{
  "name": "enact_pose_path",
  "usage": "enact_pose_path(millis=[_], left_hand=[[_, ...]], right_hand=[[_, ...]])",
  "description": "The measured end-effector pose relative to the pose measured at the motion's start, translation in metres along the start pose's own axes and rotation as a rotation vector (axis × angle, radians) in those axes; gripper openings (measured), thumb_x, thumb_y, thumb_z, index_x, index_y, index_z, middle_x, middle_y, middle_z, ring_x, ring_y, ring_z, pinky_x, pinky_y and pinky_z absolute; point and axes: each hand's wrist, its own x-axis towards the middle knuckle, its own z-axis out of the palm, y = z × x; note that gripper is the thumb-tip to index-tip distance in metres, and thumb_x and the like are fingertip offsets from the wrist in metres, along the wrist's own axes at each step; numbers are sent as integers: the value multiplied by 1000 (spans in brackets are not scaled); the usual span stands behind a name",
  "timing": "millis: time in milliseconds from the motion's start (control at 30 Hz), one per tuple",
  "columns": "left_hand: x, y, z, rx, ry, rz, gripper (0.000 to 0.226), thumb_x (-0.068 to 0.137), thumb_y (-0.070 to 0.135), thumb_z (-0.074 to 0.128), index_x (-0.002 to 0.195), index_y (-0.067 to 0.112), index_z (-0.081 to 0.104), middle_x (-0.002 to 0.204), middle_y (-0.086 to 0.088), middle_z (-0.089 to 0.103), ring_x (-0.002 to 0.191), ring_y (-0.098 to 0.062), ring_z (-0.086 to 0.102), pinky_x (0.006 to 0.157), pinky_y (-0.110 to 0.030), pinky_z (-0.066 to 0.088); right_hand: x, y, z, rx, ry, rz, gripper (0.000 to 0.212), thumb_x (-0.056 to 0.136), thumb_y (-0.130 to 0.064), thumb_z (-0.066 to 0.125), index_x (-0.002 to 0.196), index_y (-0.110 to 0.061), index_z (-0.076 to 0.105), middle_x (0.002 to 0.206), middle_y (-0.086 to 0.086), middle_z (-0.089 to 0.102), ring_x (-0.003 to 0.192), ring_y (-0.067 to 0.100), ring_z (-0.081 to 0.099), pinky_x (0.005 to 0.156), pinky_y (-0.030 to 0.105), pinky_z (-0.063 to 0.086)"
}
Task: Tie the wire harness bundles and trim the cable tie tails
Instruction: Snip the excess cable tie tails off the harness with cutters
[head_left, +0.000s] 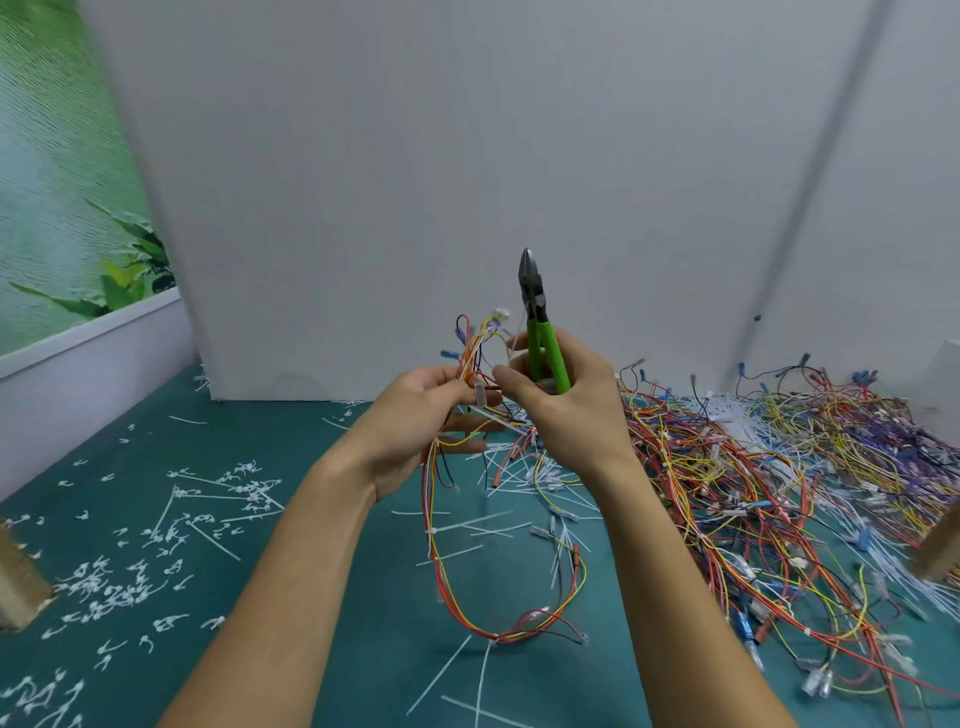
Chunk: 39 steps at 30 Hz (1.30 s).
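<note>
Two hands meet above the green mat (322, 519): the left hand (410, 415) pinches a wire harness (452, 545), and the right hand (566, 415) clasps green cutters (545, 353), blades upward. Trimmed tails (119, 577) litter the mat; a large pile (779, 493) at right apparently awaits tying. Fingers hide the tie being worked.

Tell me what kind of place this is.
Probably a wire harness assembly bench. A big tangle of harnesses lies on the green table, clipped tie tails litter its left side, and the right hand holds green-handled cutters while the left hand grips a harness.
</note>
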Motion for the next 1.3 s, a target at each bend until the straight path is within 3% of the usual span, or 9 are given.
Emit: enact_pose_path(millis=[200, 300, 433, 567, 700, 867, 1000, 1167, 1300], left_hand=[[3, -5, 2, -29, 55, 84, 6, 98, 8, 62, 100, 9, 67, 96, -11, 78, 89, -26, 76, 75, -33, 63], [4, -8, 4, -45, 101, 158, 9, 93, 5, 68, 100, 10, 67, 93, -8, 78, 89, -22, 76, 76, -30, 62], [4, -7, 5, -60, 136, 213, 16, 89, 2, 72, 103, 5, 66, 96, -9, 78, 92, -22, 76, 74, -27, 61], [4, -8, 8, -38, 134, 232, 13, 92, -1, 67, 101, 8, 65, 96, -8, 77, 89, -21, 75, 72, -23, 58], [3, -8, 10, -21, 99, 238, 11, 96, 0, 61, 103, 8, 64, 99, -9, 76, 91, -21, 73, 79, -28, 61], [1, -10, 14, -36, 44, 291, 14, 99, 0, 56, 106, 11, 62, 94, 2, 76, 91, -15, 72, 77, -27, 60], [2, -13, 16, -20, 33, 326, 14, 100, 2, 55, 106, 13, 61, 94, 3, 73, 90, -13, 69, 74, -28, 59], [3, -14, 17, -47, -13, 375, 10, 90, 11, 58, 98, 16, 59, 93, 1, 67, 88, -13, 64, 75, -29, 57], [3, -16, 15, -28, -22, 398, 13, 87, 13, 59, 92, 24, 63, 94, 1, 65, 89, -13, 62, 83, -37, 54]], right_hand=[[0, -1, 11, 301, 45, 222, 21, 87, -7, 81, 103, -12, 70, 83, 10, 77, 71, 14, 75, 60, 19, 56], [3, -2, 9, 441, 69, 312, 18, 86, -4, 80, 98, -11, 69, 80, 9, 74, 73, 22, 74, 64, 34, 60], [4, 0, 6, 461, 59, 333, 18, 92, -6, 75, 108, -5, 67, 84, 9, 76, 82, 26, 74, 82, 54, 60], [5, 0, 3, 416, 60, 328, 19, 88, -5, 79, 103, -8, 68, 84, 4, 76, 89, 27, 74, 74, 43, 57], [5, 1, 1, 367, 53, 308, 20, 86, -7, 82, 101, -11, 69, 86, 3, 77, 86, 20, 76, 87, 43, 60], [6, 2, -2, 317, 28, 284, 13, 92, -11, 77, 102, -14, 69, 86, 3, 78, 89, 24, 77, 82, 40, 61], [5, 2, 0, 290, 26, 259, 9, 96, -9, 72, 99, -16, 69, 84, 2, 77, 86, 18, 76, 75, 28, 62], [3, 0, 3, 315, 34, 254, 12, 96, -6, 72, 105, -12, 68, 99, 18, 76, 102, 38, 74, 91, 47, 61], [2, -1, 3, 324, 64, 267, 15, 92, -6, 76, 105, -12, 70, 97, 15, 79, 96, 30, 77, 79, 35, 64]])
